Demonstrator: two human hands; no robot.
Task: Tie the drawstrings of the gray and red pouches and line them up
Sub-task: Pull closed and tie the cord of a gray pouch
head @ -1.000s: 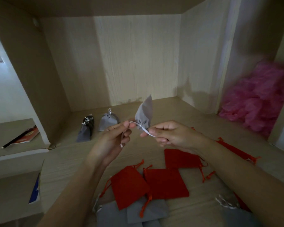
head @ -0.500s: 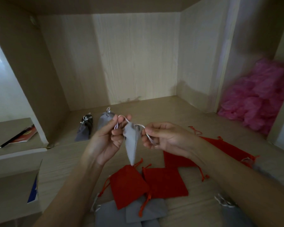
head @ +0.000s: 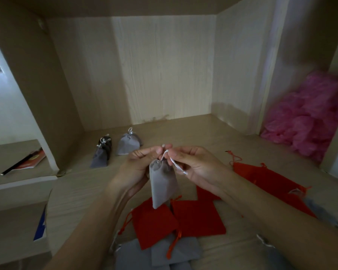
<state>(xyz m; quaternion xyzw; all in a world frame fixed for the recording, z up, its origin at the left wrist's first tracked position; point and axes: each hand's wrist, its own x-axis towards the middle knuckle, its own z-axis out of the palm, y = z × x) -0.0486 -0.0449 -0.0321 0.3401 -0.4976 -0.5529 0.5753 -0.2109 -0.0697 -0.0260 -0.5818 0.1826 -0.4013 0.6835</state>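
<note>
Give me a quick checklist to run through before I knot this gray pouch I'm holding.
1. Mouth drawn closed: ok; the gray pouch hangs gathered at its top.
2. Grip on the drawstring: ok; left hand and right hand each pinch it.
3. Knot begun: cannot tell; fingers hide the crossing.
4. Row to join: ok; tied gray pouches sit at the back left.
5. Red pouches done: not ok; they lie flat, untied.
</note>
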